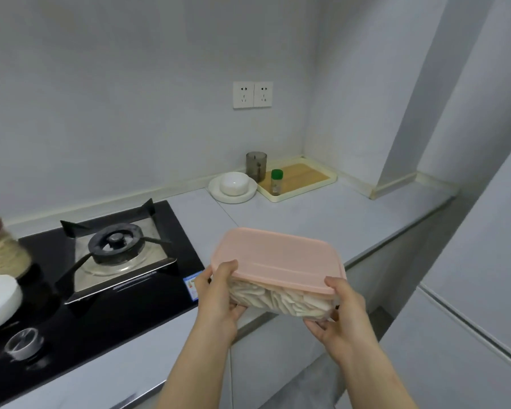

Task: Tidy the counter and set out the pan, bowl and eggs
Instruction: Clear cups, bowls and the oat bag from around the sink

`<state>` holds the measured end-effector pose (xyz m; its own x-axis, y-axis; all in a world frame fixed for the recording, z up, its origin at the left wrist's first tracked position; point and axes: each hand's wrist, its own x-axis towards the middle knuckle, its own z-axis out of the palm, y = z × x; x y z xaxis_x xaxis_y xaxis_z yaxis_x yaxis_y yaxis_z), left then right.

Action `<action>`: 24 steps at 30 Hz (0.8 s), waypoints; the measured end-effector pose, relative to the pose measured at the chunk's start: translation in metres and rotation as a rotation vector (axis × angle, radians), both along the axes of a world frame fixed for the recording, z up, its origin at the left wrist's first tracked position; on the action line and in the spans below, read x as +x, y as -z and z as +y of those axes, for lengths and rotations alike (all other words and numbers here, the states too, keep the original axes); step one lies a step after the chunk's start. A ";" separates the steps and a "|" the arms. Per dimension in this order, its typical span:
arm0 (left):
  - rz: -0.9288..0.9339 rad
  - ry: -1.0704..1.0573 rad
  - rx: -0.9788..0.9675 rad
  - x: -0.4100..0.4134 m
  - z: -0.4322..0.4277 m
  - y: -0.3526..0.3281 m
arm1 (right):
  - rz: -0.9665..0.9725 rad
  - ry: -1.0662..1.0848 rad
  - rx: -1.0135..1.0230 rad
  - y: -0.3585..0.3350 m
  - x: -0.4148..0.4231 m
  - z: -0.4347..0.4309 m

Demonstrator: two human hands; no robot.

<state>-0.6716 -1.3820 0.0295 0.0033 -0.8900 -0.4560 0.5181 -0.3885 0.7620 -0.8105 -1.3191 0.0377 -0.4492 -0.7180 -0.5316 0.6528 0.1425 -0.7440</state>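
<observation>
Hands [219, 293] gripping rectangular clear tub [281, 299], matte pink lid [281, 255]

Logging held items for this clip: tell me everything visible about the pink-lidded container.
The pink-lidded container is a rectangular box with rounded corners: an opaque pale pink lid, seated on top, over a clear plastic body packed with pale, off-white strips. It is tilted, held above the counter edge, left hand at its near-left corner, right hand at its near-right corner, thumbs on the lid.
</observation>
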 end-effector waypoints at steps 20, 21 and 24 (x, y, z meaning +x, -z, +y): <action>-0.086 0.169 0.167 -0.147 -0.245 0.040 | -0.034 0.140 0.079 0.030 -0.141 -0.229; -0.084 0.181 0.175 -0.151 -0.249 0.043 | -0.045 0.147 0.084 0.032 -0.146 -0.234; -0.066 0.220 0.189 -0.170 -0.263 0.050 | -0.065 0.164 0.107 0.037 -0.168 -0.254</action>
